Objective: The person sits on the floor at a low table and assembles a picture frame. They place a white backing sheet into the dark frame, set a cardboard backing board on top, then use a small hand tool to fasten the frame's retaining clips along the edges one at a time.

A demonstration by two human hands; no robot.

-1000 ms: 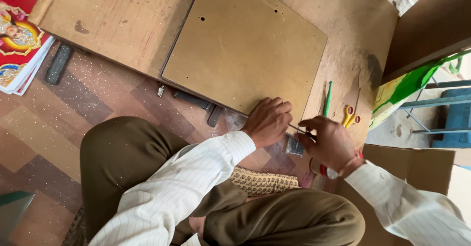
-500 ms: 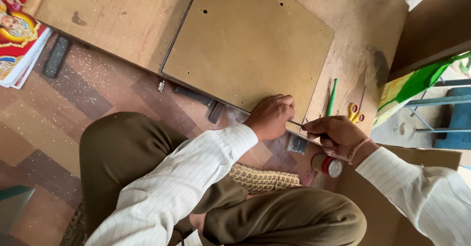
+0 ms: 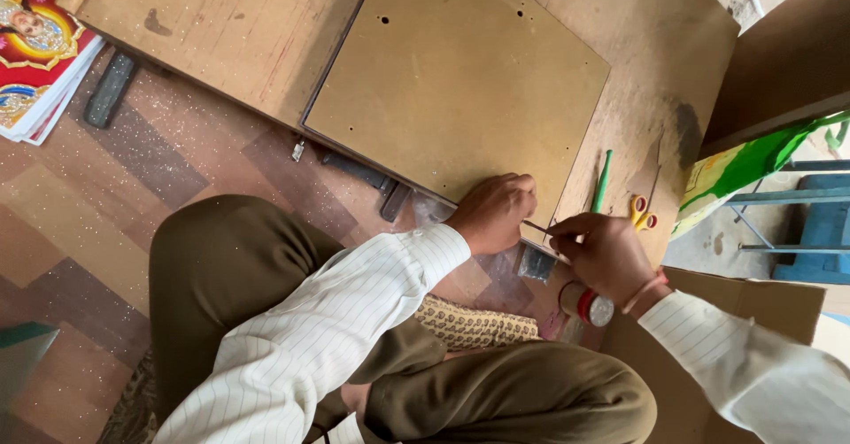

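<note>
A brown hardboard panel (image 3: pixel 460 81) lies flat on a low wooden table (image 3: pixel 239 28). My left hand (image 3: pixel 492 213) is curled over the panel's near corner, fingers pressed on its edge. Just to its right, my right hand (image 3: pixel 603 254) pinches a thin stick-like tool (image 3: pixel 537 227), and the tool's tip reaches the fingers of my left hand. A small dark block (image 3: pixel 536 264) sits below the two hands. Under my right wrist stands a small round container with a red band (image 3: pixel 589 305).
A green pen (image 3: pixel 602 181) and yellow-handled scissors (image 3: pixel 642 214) lie on the table right of the panel. Colourful prints (image 3: pixel 35 46) and a dark bar (image 3: pixel 111 90) are at the left. A cardboard box (image 3: pixel 744 307), a green bag (image 3: pixel 761 161) and a blue stool (image 3: pixel 823 223) stand at the right.
Both hands have stayed at the panel's near corner. My right hand has edged slightly closer to the left one, and the view has shifted a little.
</note>
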